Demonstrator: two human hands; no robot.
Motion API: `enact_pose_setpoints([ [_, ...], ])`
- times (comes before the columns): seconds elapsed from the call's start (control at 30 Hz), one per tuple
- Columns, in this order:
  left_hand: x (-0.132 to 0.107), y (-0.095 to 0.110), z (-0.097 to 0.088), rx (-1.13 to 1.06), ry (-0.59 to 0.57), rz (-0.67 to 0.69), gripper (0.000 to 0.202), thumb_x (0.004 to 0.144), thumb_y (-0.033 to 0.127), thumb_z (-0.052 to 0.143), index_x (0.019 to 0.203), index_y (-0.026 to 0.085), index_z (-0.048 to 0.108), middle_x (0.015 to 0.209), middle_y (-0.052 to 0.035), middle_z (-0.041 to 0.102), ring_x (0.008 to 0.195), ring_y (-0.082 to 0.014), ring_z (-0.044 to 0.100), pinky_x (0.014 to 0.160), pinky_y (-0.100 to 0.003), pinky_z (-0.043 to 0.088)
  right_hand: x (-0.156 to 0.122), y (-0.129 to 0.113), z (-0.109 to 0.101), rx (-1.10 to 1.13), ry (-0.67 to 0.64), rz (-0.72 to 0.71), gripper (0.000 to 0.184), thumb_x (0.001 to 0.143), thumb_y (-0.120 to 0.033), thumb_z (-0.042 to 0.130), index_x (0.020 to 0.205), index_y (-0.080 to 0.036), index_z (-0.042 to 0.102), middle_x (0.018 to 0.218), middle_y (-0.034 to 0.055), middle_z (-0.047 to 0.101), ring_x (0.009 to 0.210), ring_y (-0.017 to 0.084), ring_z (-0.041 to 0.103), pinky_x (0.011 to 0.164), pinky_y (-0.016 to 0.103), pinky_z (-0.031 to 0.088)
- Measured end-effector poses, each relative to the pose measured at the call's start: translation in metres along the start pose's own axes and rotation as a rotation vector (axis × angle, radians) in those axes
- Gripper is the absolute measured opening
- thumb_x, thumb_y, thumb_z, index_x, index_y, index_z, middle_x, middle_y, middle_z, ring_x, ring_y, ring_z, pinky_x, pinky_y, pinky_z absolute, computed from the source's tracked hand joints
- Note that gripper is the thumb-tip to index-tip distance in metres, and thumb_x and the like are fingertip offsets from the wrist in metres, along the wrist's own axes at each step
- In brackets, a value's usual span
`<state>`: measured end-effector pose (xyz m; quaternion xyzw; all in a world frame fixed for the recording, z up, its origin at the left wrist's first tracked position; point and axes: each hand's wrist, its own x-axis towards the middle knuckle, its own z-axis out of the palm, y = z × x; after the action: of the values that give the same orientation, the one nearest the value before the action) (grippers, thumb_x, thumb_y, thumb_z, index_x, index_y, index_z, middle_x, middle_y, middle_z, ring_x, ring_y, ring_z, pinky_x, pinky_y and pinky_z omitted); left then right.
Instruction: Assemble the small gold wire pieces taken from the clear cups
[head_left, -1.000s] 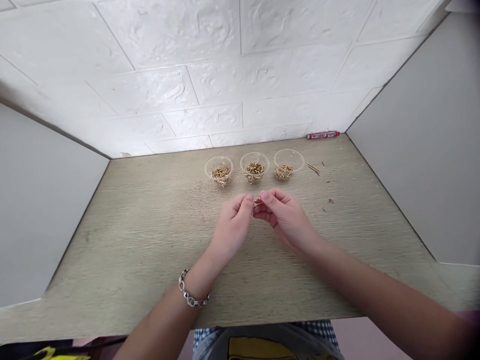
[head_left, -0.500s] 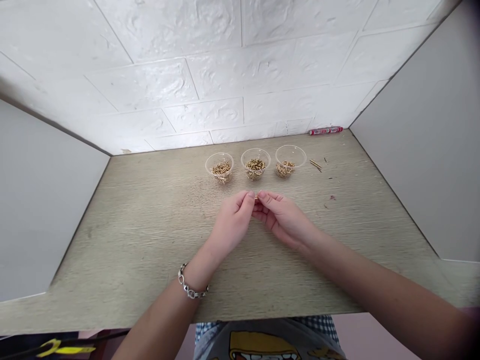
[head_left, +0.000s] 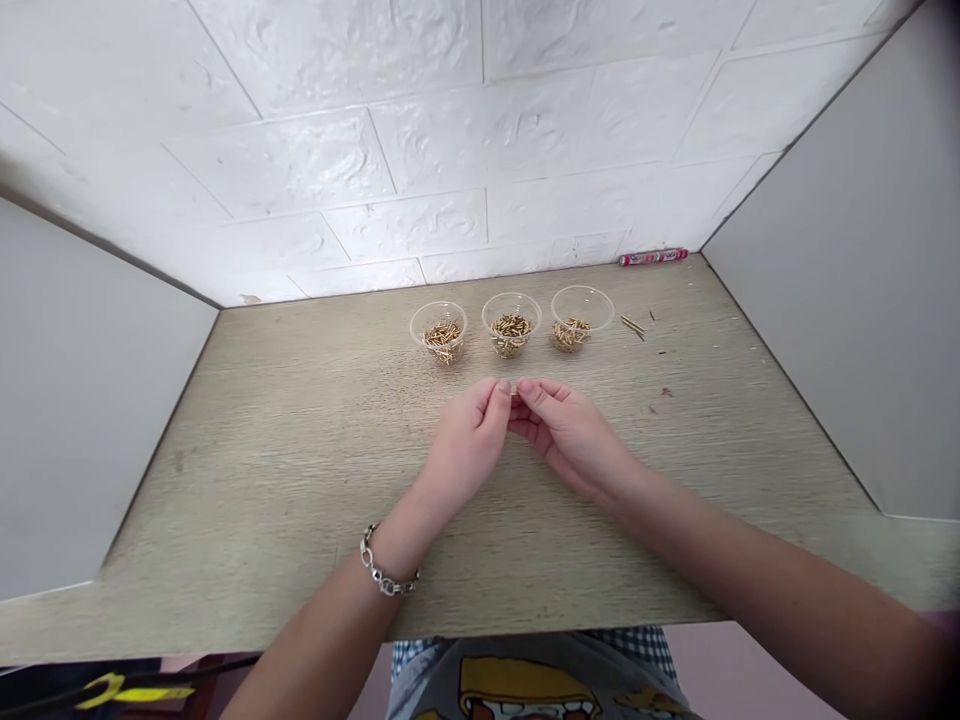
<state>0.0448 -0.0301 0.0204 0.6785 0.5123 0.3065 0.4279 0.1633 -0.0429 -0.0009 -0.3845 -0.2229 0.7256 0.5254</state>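
Observation:
My left hand (head_left: 469, 445) and my right hand (head_left: 574, 435) meet fingertip to fingertip over the middle of the wooden table (head_left: 285, 470). Both are closed in a pinch on a tiny brass piece (head_left: 513, 396) held between them; its shape is too small to make out. A metal bracelet (head_left: 384, 575) sits on my left wrist. Just beyond the hands stand three clear plastic cups in a row, the left cup (head_left: 439, 332), the middle cup (head_left: 511, 324) and the right cup (head_left: 581, 318), each holding several small brass pins.
A few loose brass pins (head_left: 631, 325) lie right of the cups. A red pen-like tube (head_left: 652, 257) rests against the white brick wall at the back right. Grey panels (head_left: 847, 280) close in the table on both sides.
Both hands have drawn slightly closer, and the gap between the fingertips has closed round the small piece. The view has tilted a little; cups and pins stay put.

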Motion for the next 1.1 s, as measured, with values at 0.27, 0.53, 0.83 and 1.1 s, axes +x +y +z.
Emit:
enact_pose_setpoints([
  [0.27, 0.001, -0.001, 0.0, -0.031, 0.001, -0.001, 0.033, 0.089, 0.031, 0.033, 0.06, 0.017, 0.033, 0.059, 0.0037, 0.038, 0.057, -0.0093, 0.034, 0.056, -0.023, 0.029, 0.0, -0.001, 0.002, -0.023, 0.024, 0.0, 0.026, 0.065, -0.04, 0.073, 0.068, -0.016, 0.063, 0.067, 0.0002, 0.064, 0.066, 0.01, 0.058, 0.07, 0.026, 0.047],
  [0.53, 0.003, -0.002, -0.002, -0.027, 0.019, -0.039, 0.032, 0.089, 0.032, 0.033, 0.061, 0.017, 0.035, 0.059, 0.0038, 0.037, 0.058, -0.0097, 0.035, 0.056, -0.023, 0.028, 0.002, -0.005, 0.001, -0.092, 0.019, -0.005, 0.027, 0.064, -0.04, 0.073, 0.069, -0.016, 0.064, 0.071, 0.0018, 0.066, 0.07, 0.012, 0.061, 0.078, 0.031, 0.049],
  [0.83, 0.004, -0.002, 0.001, -0.416, -0.004, -0.176, 0.032, 0.085, 0.035, 0.039, 0.059, 0.017, 0.036, 0.056, 0.0044, 0.036, 0.054, -0.0081, 0.036, 0.056, -0.022, 0.033, 0.003, -0.008, -0.005, -0.346, 0.059, -0.141, 0.024, 0.073, -0.041, 0.065, 0.073, -0.017, 0.062, 0.072, 0.0012, 0.063, 0.067, 0.012, 0.061, 0.072, 0.031, 0.05],
  [1.1, 0.004, -0.001, 0.0, -0.768, -0.02, -0.333, 0.026, 0.08, 0.036, 0.049, 0.065, 0.016, 0.044, 0.069, 0.0028, 0.047, 0.07, -0.0083, 0.051, 0.069, -0.022, 0.044, 0.0, -0.017, -0.015, -1.55, -0.008, -1.045, 0.023, 0.09, -0.023, 0.042, 0.083, -0.017, 0.063, 0.087, 0.0065, 0.064, 0.08, 0.014, 0.058, 0.069, 0.027, 0.045],
])
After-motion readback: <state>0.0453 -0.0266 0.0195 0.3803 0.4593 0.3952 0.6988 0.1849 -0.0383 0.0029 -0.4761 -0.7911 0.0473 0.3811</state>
